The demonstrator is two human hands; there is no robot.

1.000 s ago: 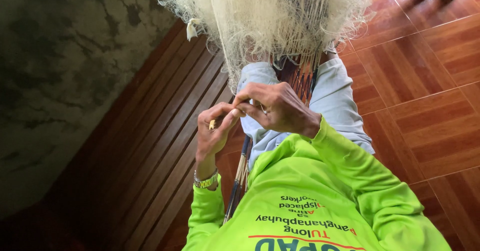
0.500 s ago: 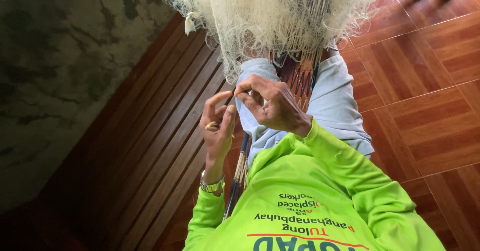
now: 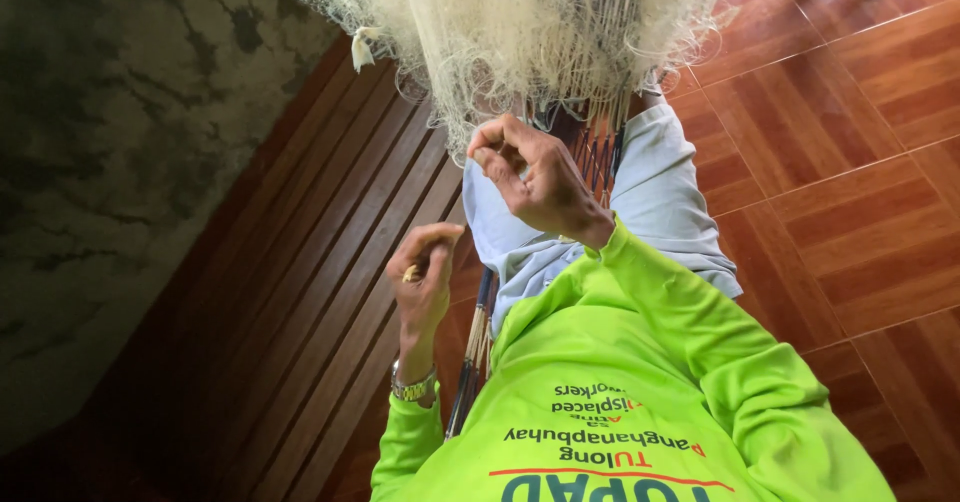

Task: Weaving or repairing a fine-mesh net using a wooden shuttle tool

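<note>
A pale, tangled fishing net [image 3: 520, 32] hangs in a mass at the top of the view, over my lap. My right hand [image 3: 540, 182] is raised at the net's lower edge, thumb and forefinger pinched on a fine net thread. My left hand [image 3: 425, 277], with a metal wristwatch [image 3: 413, 387], is lower and to the left, apart from the net. It is closed on a small yellowish tool [image 3: 409, 275], most of which the fingers hide. I wear a bright green long-sleeved shirt [image 3: 640, 392] and pale grey trousers [image 3: 665, 187].
A bundle of thin dark rods with pale tips [image 3: 472, 347] lies between my knees, and more dark strands [image 3: 600, 137] hang under the net. A slatted wooden bench [image 3: 300, 292] runs diagonally. Red-brown floor tiles [image 3: 850, 162] lie right, a rough grey wall [image 3: 110, 162] left.
My hands, joined a second ago, have parted. The right hand rose toward the net's edge while the left dropped down and to the left with the small tool.
</note>
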